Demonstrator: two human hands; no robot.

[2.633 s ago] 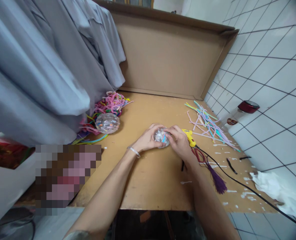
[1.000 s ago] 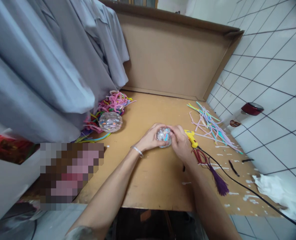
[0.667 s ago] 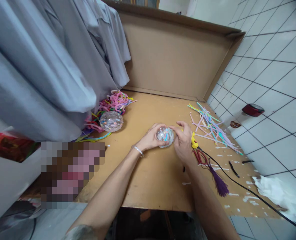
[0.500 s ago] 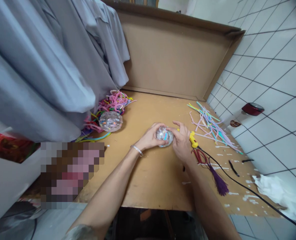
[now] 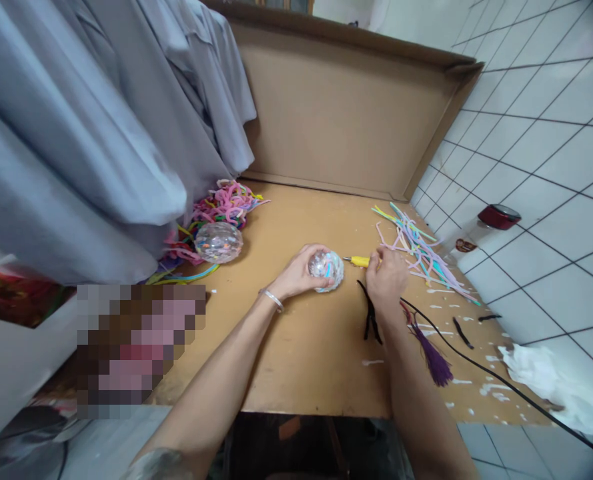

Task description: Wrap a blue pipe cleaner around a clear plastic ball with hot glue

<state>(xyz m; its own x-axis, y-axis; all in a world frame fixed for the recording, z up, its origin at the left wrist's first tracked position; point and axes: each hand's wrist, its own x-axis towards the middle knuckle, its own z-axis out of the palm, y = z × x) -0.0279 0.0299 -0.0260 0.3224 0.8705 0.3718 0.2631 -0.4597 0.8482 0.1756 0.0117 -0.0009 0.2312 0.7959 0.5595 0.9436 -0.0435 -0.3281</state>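
My left hand (image 5: pixel 303 272) is curled around the side of a clear faceted ball (image 5: pixel 330 270) with bright bits of colour in it, resting low over the table. To the right of the ball, my right hand (image 5: pixel 387 275) is closed around the handle of a yellow glue gun (image 5: pixel 360 261). Its thin metal tip points left toward the ball, a small gap apart. The handle is hidden under my fingers. Black fuzzy stems (image 5: pixel 370 317) lie just beside my right wrist.
A second clear ball (image 5: pixel 219 243) sits by a heap of pink pipe cleaners (image 5: pixel 226 203). Pastel pipe cleaners (image 5: pixel 421 247) lie near a red-lidded jar (image 5: pixel 499 217). A purple tassel (image 5: pixel 433 357), black cord (image 5: pixel 476 353) and white tissue (image 5: pixel 546 380) are at right. Cardboard (image 5: pixel 326 113) stands behind.
My right hand has left the ball and moved right onto the glue gun, closing on its handle. My left hand still holds the ball in about the same place.
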